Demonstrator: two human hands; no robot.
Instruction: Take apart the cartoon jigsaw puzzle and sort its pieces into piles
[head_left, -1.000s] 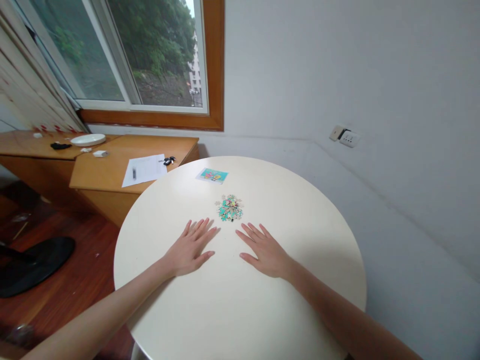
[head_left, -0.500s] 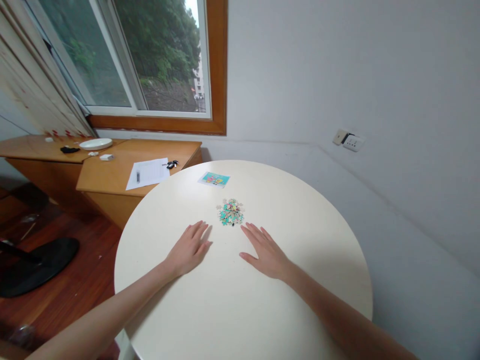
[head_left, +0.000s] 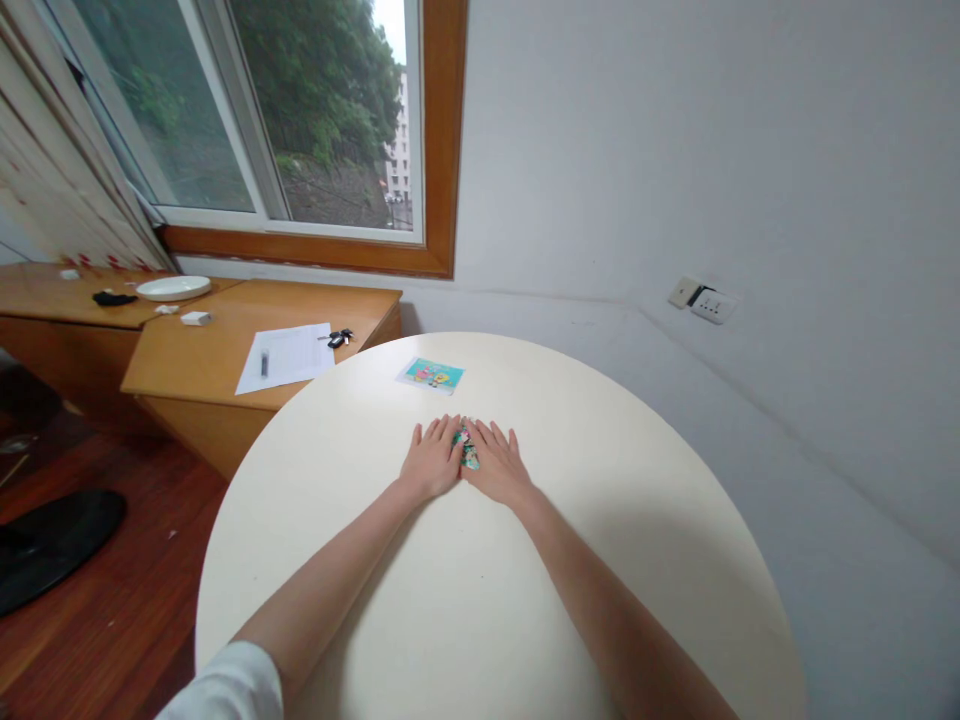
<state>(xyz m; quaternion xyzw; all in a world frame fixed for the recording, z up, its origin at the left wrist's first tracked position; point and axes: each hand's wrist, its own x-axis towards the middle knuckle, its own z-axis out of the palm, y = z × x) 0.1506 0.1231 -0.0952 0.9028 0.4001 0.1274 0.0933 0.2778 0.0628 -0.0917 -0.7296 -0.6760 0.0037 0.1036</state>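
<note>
A small heap of colourful jigsaw puzzle pieces (head_left: 469,448) lies on the round white table (head_left: 420,610), mostly covered by my hands. My left hand (head_left: 435,458) rests palm down over the left side of the heap, fingers stretched forward and apart. On the right side, my right hand (head_left: 496,462) lies palm down too, its fingers spread. The two hands meet near the thumbs, and a strip of pieces shows between them. Beyond the heap, a turquoise picture card (head_left: 433,375) with cartoon figures lies flat.
Left of the table stands a wooden desk (head_left: 202,360) with a sheet of paper (head_left: 289,358), a pen, keys (head_left: 340,338), a small white box (head_left: 196,318) and a white plate (head_left: 174,288). The wall with a socket (head_left: 712,304) is at the right. A black round base (head_left: 67,540) stands on the floor.
Both hands have moved forward and inward from either side of the puzzle pieces and now cover most of the heap. The camera view has shifted slightly.
</note>
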